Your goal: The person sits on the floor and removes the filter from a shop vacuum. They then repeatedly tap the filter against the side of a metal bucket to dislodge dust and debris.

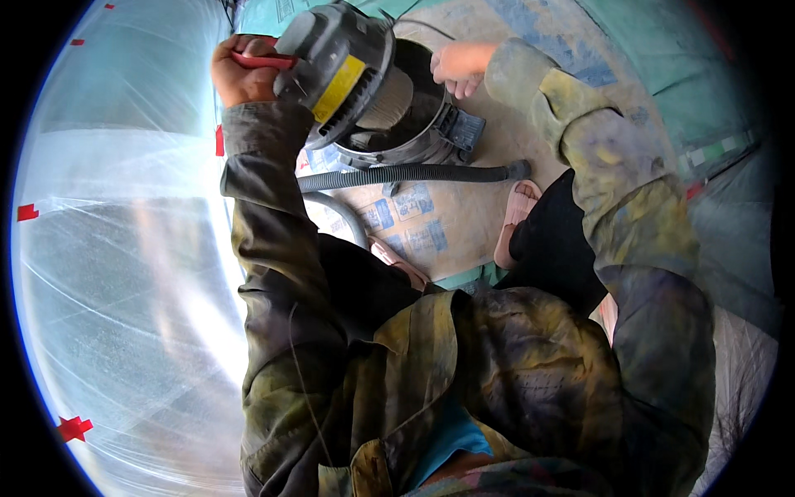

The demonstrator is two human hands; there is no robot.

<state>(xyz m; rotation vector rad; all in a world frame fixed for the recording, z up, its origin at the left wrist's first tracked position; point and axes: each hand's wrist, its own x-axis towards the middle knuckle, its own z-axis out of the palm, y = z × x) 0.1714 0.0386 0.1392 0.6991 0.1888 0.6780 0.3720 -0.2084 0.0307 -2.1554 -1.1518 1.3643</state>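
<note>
My left hand point(244, 79) grips the red handle point(273, 61) of a dark grey vacuum head point(331, 54) with a yellow label. The head is raised and tilted over the open metal drum point(389, 151), where a pale pleated filter point(385, 99) shows beneath it. My right hand point(460, 70) is by the drum's right rim, fingers curled; whatever they might hold is hidden. A black latch or bracket point(462, 128) sits on the drum's right side. In front of the drum lies a ribbed grey hose point(414, 172).
Cardboard-like floor covering point(439, 257) with blue printed patches lies under the vacuum and my pink sandals point(515, 215). Translucent plastic sheeting point(124, 248) with red tape stands along the left. Green sheeting point(646, 50) borders the right and back. A grey cord point(426, 25) runs behind the drum.
</note>
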